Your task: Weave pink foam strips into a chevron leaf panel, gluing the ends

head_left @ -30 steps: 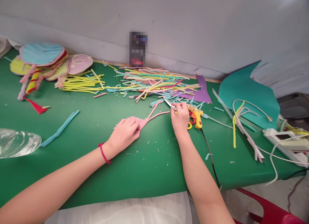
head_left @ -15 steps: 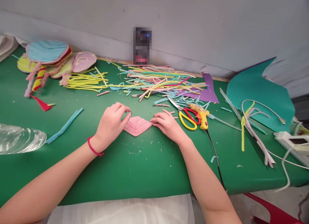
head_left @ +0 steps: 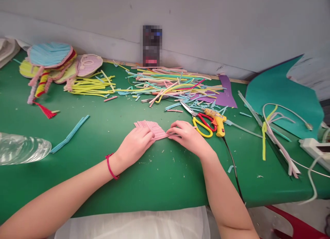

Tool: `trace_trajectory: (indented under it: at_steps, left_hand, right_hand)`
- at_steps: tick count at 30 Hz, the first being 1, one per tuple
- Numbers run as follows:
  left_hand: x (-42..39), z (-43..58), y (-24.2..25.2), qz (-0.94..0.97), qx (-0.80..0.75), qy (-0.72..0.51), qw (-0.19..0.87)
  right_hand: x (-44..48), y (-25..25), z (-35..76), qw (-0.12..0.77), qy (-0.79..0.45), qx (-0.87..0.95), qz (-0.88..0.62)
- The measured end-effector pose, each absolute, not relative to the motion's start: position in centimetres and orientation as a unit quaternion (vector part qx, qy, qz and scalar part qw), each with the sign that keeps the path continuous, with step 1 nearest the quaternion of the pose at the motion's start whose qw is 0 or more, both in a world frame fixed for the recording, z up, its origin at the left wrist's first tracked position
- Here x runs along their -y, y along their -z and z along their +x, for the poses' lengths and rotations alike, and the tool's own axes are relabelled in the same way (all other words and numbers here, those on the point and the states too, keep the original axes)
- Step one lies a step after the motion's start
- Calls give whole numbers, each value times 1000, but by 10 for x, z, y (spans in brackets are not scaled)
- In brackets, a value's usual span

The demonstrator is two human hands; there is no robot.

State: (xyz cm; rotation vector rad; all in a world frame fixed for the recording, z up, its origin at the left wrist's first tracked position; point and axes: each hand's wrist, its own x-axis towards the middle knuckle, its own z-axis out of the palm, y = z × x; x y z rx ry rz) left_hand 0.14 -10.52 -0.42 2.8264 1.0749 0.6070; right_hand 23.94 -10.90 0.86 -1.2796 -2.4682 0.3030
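A ribbed pink piece (head_left: 157, 128) made of side-by-side fuzzy strips lies on the green table between my hands. My left hand (head_left: 136, 142) covers its near left part, the fingers bent and pressed on it. At its right corner, my right hand (head_left: 184, 134) pinches the tip between thumb and fingers. Scissors with red and yellow handles (head_left: 202, 123) lie just beyond my right hand, beside a yellow glue gun (head_left: 219, 123).
Cut fuzzy sticks (head_left: 170, 84) are heaped at the back. Fan-shaped crafts (head_left: 51, 55) lie back left, a clear bottle (head_left: 24, 149) at left. Right are a teal sheet (head_left: 283, 98) and a power strip (head_left: 316, 148). The glue gun's cord (head_left: 233, 166) crosses the table's right part.
The pink piece has turned, so its ribs now point differently. My left hand has moved right and down onto it. My right hand has shifted slightly right.
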Motion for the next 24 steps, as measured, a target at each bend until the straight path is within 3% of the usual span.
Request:
trace_trajectory:
  at_steps: [4,14,24]
  left_hand:
    - [111,5,9,918,-344,-192,54]
    - [87,-13,-10,873,-390,-159,246]
    - [82,-13,-5,861,-371,-146,315]
  right_hand:
    - [111,-4,227,212,-91,867,-442]
    - [108,21,200,260,-165,864,-398]
    - [105,20,204,257,-212,855,-397]
